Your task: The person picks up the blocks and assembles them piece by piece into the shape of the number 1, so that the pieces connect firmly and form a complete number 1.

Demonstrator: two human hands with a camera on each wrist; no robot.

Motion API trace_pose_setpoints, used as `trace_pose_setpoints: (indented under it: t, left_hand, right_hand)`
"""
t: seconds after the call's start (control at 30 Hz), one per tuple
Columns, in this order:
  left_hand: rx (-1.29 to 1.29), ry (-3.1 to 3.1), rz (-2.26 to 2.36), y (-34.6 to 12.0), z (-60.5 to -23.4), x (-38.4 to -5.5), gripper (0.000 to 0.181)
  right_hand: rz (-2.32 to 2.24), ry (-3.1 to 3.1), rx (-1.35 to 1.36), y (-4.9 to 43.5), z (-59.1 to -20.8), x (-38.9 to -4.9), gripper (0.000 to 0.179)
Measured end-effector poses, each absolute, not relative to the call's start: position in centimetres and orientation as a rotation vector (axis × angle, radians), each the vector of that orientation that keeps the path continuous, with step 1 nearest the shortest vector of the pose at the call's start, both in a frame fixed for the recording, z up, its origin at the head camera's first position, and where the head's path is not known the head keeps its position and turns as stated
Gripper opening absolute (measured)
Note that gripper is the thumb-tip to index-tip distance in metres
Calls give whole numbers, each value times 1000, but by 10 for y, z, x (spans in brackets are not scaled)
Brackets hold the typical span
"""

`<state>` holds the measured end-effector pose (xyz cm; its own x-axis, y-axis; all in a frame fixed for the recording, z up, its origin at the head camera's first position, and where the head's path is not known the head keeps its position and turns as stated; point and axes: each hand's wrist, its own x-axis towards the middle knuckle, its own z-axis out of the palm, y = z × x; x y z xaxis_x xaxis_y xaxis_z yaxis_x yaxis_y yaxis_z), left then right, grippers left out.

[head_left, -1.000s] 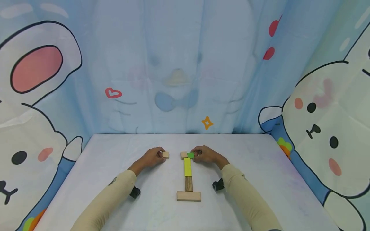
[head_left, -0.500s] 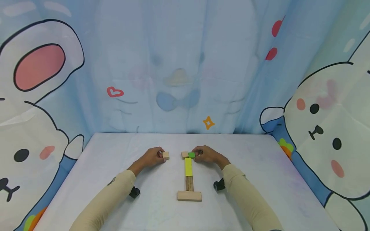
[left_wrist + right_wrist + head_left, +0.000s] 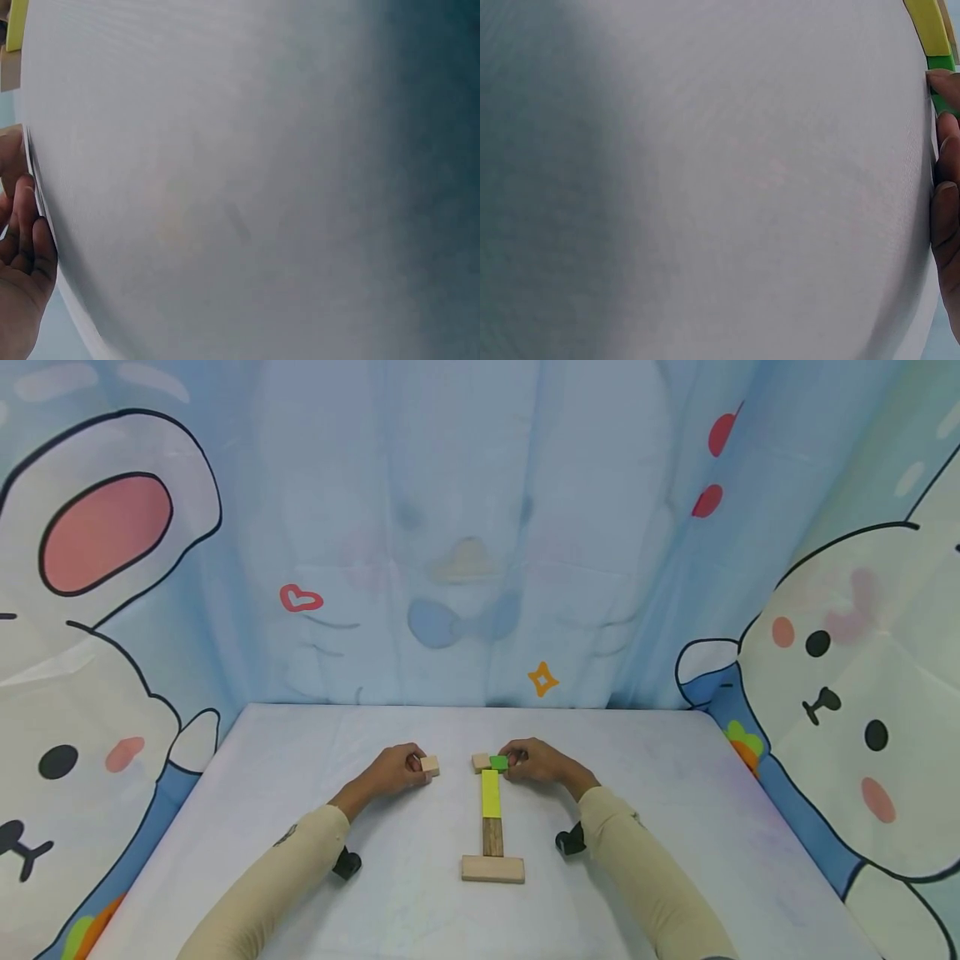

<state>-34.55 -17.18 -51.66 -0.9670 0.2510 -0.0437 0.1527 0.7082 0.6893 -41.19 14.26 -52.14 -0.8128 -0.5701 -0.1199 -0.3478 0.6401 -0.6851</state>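
My left hand pinches a small pale wooden block, slightly turned, a short gap left of the other blocks. With thumb and fingertips, my right hand grips the right end of a green block. Left of the green block is another small pale block. Below that pair in the head view runs a yellow block, then a brown wood-grained block, then a long pale block lying crosswise. In the right wrist view, fingers partly hide the green block.
All the blocks are on a white-covered table. Behind it hangs a blue curtain with cartoon rabbits. A black wrist camera sits under the left sleeve, and another black camera under the right one.
The pale block in my left hand has turned slightly. My right hand keeps its grip on the green block, and the row of blocks stays as it was. The head view has shifted a little.
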Motion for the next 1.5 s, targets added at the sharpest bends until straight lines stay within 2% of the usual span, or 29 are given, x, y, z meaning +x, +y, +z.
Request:
trace_pose_setpoints:
  t: [0.67, 0.9, 1.33, 1.5]
  left_hand:
    - [331, 2762, 1142, -165, -513, -340, 30]
    - [355, 2773, 1177, -164, -515, -342, 30]
    - [347, 2721, 1302, -154, -518, -342, 33]
    - [345, 2693, 1347, -151, -520, -343, 34]
  right_hand:
    - [-950, 2536, -750, 145, -524, -413, 37]
    - [-986, 2518, -857, 148, -521, -411, 37]
    - [-914, 2564, -686, 142, -526, -412, 36]
    - [-933, 2558, -702, 142, -523, -411, 36]
